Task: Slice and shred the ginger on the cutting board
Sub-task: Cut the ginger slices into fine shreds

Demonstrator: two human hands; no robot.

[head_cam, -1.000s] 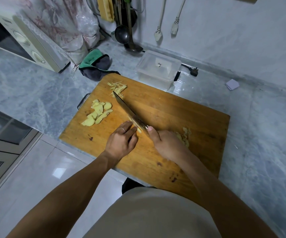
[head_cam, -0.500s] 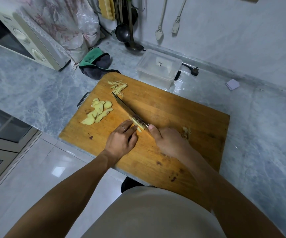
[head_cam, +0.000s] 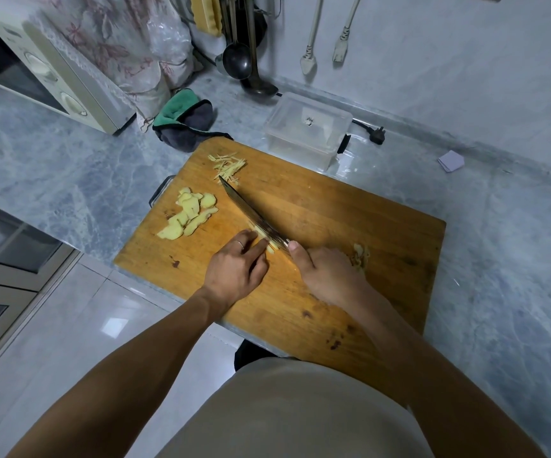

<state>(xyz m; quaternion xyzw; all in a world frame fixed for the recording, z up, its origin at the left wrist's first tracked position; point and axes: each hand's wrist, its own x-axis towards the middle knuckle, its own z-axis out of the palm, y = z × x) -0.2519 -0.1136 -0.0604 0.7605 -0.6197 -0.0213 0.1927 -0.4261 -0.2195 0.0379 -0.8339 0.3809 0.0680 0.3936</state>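
Head view looks down on your two hands working near the front middle of the wooden cutting board, which lies on the grey marble tabletop. Your right hand is wrapped around the handle of the kitchen knife, thumb lying along the top near the blade's heel; the blade runs away from that hand, up and to the left across the board, its tip close to a small pile of ginger shreds at the far left corner. Your left hand, a ring on one finger, has its fingers curled down, pressing a small stack of ginger slices against the board right at the blade's left side, so both hands nearly meet at the knife's heel. Further left of your left hand, apart from the blade, lies a loose heap of uncut ginger slices. Just past your right hand sit some ginger scraps on the board. Beyond the board's far edge, ahead of your hands, stands a clear plastic container; to its left is a green and grey cloth, and further left a microwave oven.
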